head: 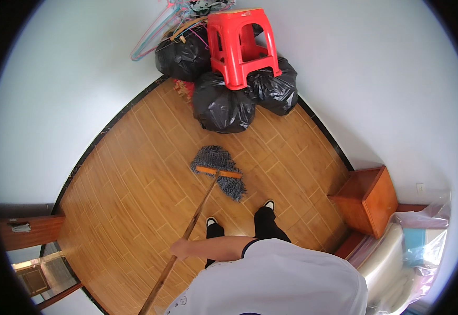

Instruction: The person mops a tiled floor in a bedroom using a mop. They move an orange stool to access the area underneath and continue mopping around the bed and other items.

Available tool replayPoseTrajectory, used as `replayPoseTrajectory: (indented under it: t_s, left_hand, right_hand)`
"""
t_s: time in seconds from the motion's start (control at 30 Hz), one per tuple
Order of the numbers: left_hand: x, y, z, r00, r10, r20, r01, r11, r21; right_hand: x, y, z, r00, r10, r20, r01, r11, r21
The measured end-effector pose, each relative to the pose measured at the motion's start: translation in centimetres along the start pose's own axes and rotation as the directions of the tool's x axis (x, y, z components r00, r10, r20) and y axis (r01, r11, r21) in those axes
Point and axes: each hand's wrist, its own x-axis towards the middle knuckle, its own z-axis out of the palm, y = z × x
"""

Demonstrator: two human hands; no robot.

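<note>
My right hand (179, 249) is closed around the wooden handle (192, 223) of a mop, with that forearm reaching leftward across my body. From the bottom edge the handle slants up and right to an orange crossbar (218, 172). The grey string mop head (213, 156) lies spread on the wood-look floor, in front of my shoes, with strands on both sides of the bar. My left hand is out of view; the upper end of the handle runs past the lower edge of the picture.
Black plastic bags (224, 108) fill the far corner, with a red plastic stool (241, 47) on top and clothes hangers (154, 35) beside it. A wooden cabinet (371, 197) and a plastic-wrapped mattress (386, 260) stand at right. Dark skirting (107, 128) edges the floor.
</note>
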Motion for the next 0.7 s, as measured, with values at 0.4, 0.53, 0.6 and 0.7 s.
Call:
replayPoseTrajectory:
  t_s: [0.4,0.53,0.6,0.7]
  left_hand:
    - [-13.9,43.8,8.1,0.397,-0.686,0.609,0.909,0.199,-0.368]
    - [-17.8,46.1,13.0,0.4,-0.563,0.723,0.916,0.253,-0.31]
    - [-19.8,48.2,14.2,0.337,-0.484,0.808,0.94,0.211,-0.267]
    - [-23.5,53.2,15.8,0.267,-0.381,0.885,0.961,0.169,-0.217]
  right_hand:
    - [-19.0,17.6,-0.4,0.858,0.347,-0.379,-0.236,0.922,0.308]
    - [-26.0,22.7,-2.1,0.767,0.474,-0.432,-0.303,0.861,0.407]
    - [-29.5,25.3,-2.1,0.696,0.535,-0.48,-0.327,0.831,0.451]
    - [-34.1,28.9,-2.1,0.601,0.6,-0.528,-0.385,0.796,0.467]
